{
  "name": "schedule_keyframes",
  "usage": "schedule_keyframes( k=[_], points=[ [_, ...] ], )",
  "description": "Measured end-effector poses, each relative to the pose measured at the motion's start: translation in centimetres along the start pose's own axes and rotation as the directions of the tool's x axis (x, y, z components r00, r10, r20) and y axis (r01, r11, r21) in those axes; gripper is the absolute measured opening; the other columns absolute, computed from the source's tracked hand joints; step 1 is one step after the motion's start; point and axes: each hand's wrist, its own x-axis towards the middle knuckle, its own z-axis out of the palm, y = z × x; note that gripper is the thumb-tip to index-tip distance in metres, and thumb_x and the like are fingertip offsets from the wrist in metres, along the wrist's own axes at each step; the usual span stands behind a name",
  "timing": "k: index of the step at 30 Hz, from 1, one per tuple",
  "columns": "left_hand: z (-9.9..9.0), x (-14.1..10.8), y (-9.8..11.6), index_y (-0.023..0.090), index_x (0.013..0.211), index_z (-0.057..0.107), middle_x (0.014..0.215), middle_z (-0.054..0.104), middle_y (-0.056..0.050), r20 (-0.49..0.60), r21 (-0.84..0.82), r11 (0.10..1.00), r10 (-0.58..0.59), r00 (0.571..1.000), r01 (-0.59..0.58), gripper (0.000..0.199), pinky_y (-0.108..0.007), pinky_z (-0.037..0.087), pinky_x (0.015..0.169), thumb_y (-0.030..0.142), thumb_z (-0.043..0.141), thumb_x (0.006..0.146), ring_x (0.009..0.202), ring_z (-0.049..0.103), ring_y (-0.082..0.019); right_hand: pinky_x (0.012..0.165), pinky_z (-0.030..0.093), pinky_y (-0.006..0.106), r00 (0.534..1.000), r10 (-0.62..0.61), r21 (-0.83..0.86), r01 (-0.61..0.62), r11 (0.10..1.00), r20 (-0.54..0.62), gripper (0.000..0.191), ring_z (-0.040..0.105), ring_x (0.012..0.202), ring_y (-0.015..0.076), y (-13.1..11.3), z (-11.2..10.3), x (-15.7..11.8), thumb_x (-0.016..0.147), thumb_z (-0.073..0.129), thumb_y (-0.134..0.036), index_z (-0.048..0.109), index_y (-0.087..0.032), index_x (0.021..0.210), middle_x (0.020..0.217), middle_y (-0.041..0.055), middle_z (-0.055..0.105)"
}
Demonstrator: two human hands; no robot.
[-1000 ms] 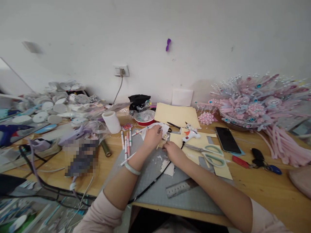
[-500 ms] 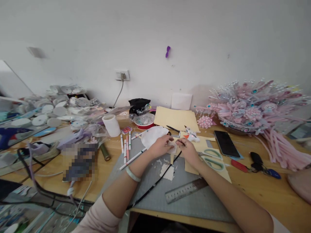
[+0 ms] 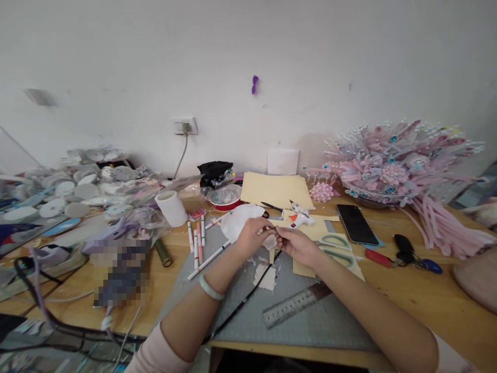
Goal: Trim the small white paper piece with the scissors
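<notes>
My left hand (image 3: 256, 235) and my right hand (image 3: 292, 242) meet above the grey cutting mat (image 3: 306, 327), fingertips pinched close together. Something small and whitish shows between and just below them, too small to make out. A white rounded sheet (image 3: 237, 219) lies behind my left hand. Under my hands are a scrap of cream paper (image 3: 265, 276) and a black cord (image 3: 237, 310). The white glue gun (image 3: 302, 219) lies behind my right hand. Green-handled scissors (image 3: 337, 249) rest beside my right wrist, and a steel ruler (image 3: 293, 304) lies on the mat.
Markers (image 3: 199, 243), a white roll (image 3: 171, 209) and a green tube (image 3: 162, 253) stand or lie to the left. A phone (image 3: 357, 224), keys (image 3: 404, 249) and a pink beaded arrangement (image 3: 392, 168) are at the right. Yellow card (image 3: 275, 189) lies at the back.
The view has shifted slightly. My hands have come closer together, and the fingers of my left hand have closed toward those of my right.
</notes>
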Motion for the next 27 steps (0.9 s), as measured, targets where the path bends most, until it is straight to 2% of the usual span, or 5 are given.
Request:
schedule_keyframes(
  k=[6,15,19,23,27],
  points=[
    [-0.3,-0.2,-0.5,0.022,0.084,0.066,0.092,0.067,-0.005,-0.001,0.205,0.979,0.007,1.0,-0.007,0.02,-0.033,0.033,0.081,0.029,0.048,0.082,0.088,0.058,-0.017,0.049,0.034,0.019,0.997,0.076,0.107,-0.077,0.991,0.015,0.017,0.039,0.048,0.0062,-0.5,0.7,-0.5,0.081,0.051,-0.03,0.057,-0.015,0.074,0.062,-0.0023,0.05],
    [-0.1,-0.2,-0.4,0.019,0.094,0.064,0.092,0.066,-0.006,-0.018,0.261,0.965,-0.016,1.0,0.02,0.022,-0.034,0.034,0.079,0.022,0.046,0.082,0.086,0.057,-0.017,0.054,0.033,0.025,0.973,0.015,0.093,-0.038,0.995,0.229,0.058,0.033,0.051,0.0114,-1.0,1.4,-1.5,0.082,0.015,-0.06,0.055,-0.019,0.086,0.07,0.0028,0.052],
    [0.2,0.0,-0.3,0.017,0.093,0.063,0.09,0.064,-0.008,0.009,0.18,0.982,-0.063,0.998,0.06,0.02,-0.032,0.039,0.078,0.019,0.048,0.079,0.085,0.056,-0.017,0.053,0.032,0.025,0.964,0.0,0.09,-0.025,0.996,0.267,0.062,0.032,0.052,0.0117,-0.9,1.5,-1.7,0.08,0.012,-0.064,0.054,-0.019,0.086,0.071,0.0029,0.052],
    [0.4,0.1,-0.4,0.017,0.087,0.062,0.086,0.063,-0.005,-0.059,0.025,0.983,-0.181,0.982,0.182,0.018,-0.028,0.043,0.072,0.02,0.047,0.079,0.076,0.056,-0.015,0.055,0.033,0.026,0.97,-0.01,0.012,0.007,1.0,0.243,0.065,0.032,0.052,0.0126,-1.0,1.5,-1.7,0.079,0.008,-0.064,0.054,-0.019,0.089,0.071,0.0036,0.052],
    [0.5,0.2,-0.5,0.018,0.086,0.061,0.086,0.064,-0.004,-0.099,-0.084,0.967,-0.247,0.964,0.239,0.017,-0.027,0.044,0.071,0.02,0.047,0.077,0.074,0.055,-0.014,0.053,0.033,0.026,0.971,-0.006,0.084,-0.014,0.996,0.24,0.064,0.032,0.051,0.0122,-1.0,1.5,-1.5,0.08,0.011,-0.063,0.055,-0.017,0.091,0.068,0.0033,0.052]
  ],
)
